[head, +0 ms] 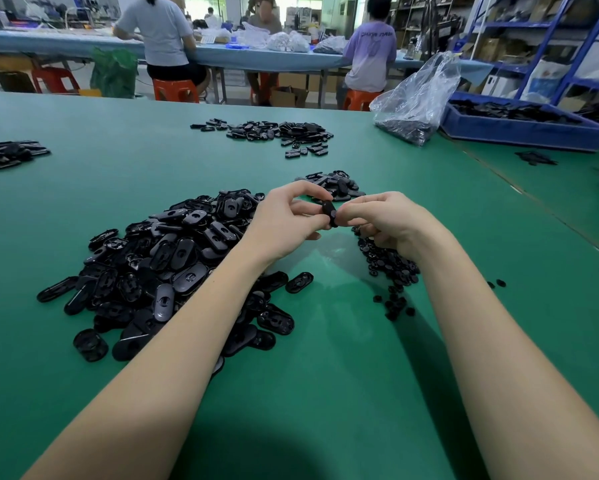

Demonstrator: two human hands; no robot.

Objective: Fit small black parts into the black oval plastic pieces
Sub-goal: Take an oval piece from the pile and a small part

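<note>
While both hands meet at the centre of the frame above the green counter [325,393], the left hand [284,220] and right hand [388,221] pinch one black oval piece [329,213] between curled fingertips. The heap of oval pieces [173,268] lies lower left of them, the small black parts [391,268] beneath the right hand.

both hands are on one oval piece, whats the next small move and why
Probably press the small part home with the right hand while the left hand steadies the oval piece. Both hands pinch that piece above the green table, so the fit looks under way; whether the part has seated cannot be seen.
</note>
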